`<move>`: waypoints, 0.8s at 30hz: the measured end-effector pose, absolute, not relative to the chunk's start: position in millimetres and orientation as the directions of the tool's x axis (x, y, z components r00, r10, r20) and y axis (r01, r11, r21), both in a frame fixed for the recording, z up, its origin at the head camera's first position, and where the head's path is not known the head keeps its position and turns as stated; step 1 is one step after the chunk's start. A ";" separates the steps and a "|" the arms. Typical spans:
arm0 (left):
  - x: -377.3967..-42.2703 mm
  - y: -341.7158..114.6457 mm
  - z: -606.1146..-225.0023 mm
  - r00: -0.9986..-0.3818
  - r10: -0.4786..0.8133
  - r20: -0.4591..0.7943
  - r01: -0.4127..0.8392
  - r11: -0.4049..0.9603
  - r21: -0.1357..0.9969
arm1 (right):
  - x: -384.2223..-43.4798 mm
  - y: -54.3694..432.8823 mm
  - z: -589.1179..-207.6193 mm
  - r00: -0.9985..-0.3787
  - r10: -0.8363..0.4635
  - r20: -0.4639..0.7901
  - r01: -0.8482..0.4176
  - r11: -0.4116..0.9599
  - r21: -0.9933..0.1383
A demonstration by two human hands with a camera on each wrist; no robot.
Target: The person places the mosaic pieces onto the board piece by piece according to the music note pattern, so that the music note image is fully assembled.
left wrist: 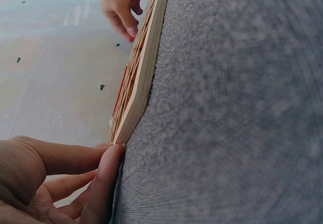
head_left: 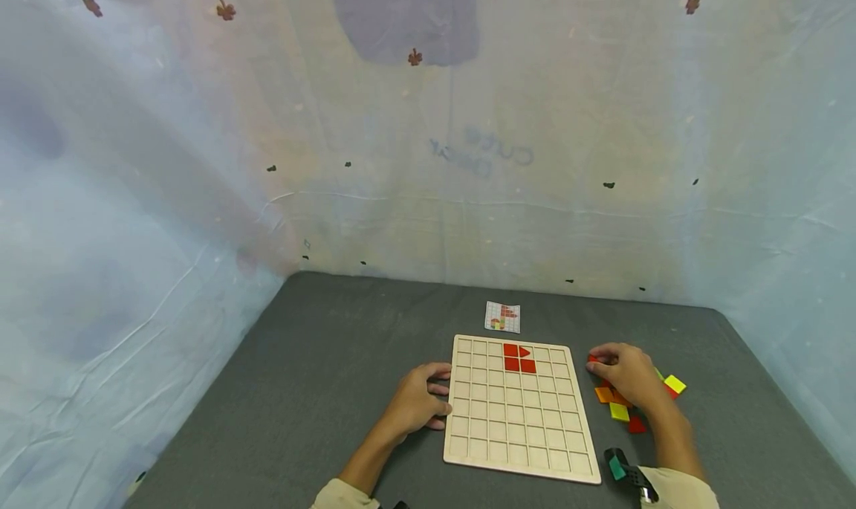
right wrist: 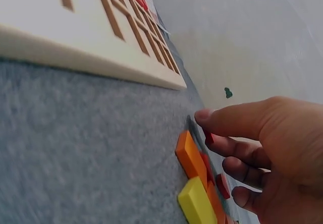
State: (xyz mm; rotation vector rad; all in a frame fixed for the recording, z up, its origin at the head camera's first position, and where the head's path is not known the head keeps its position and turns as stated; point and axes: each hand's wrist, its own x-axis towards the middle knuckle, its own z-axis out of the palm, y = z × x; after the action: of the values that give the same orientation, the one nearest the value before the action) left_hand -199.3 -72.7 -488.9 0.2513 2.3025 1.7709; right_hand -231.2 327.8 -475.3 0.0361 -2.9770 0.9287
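Note:
My left hand [head_left: 413,401] is at the left edge of a pale wooden grid board [head_left: 515,427], its thumb and fingertips touching the rim. In the left wrist view the thumb and index finger [left wrist: 75,158] meet the board's side. Beyond the board's right edge, my right hand [head_left: 631,375] pinches a small red tile [right wrist: 208,135] between thumb and index finger. Below that hand lie loose orange [right wrist: 189,156], yellow [right wrist: 197,201] and red tiles, partly covered by it. Several red pieces [head_left: 519,358], one of them pointed, sit in cells near the board's top.
A small printed card [head_left: 502,317] with a coloured grid picture lies behind the board. The dark grey cloth table [head_left: 301,390] reaches back to a pale hanging sheet [head_left: 568,122]. A black and teal strap device [head_left: 618,466] is by the right wrist.

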 end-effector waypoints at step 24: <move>-198.0 -72.3 -486.7 -0.960 0.267 -0.078 -0.009 0.252 0.968 | -234.3 284.1 -466.0 -0.989 -0.149 0.017 -0.126 0.768 -0.628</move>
State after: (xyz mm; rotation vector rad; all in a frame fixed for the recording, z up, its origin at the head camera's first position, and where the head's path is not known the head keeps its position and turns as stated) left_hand -198.0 -72.3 -486.7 0.2422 2.2963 1.7765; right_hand -234.3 284.1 -466.0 0.2324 -2.9854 1.0561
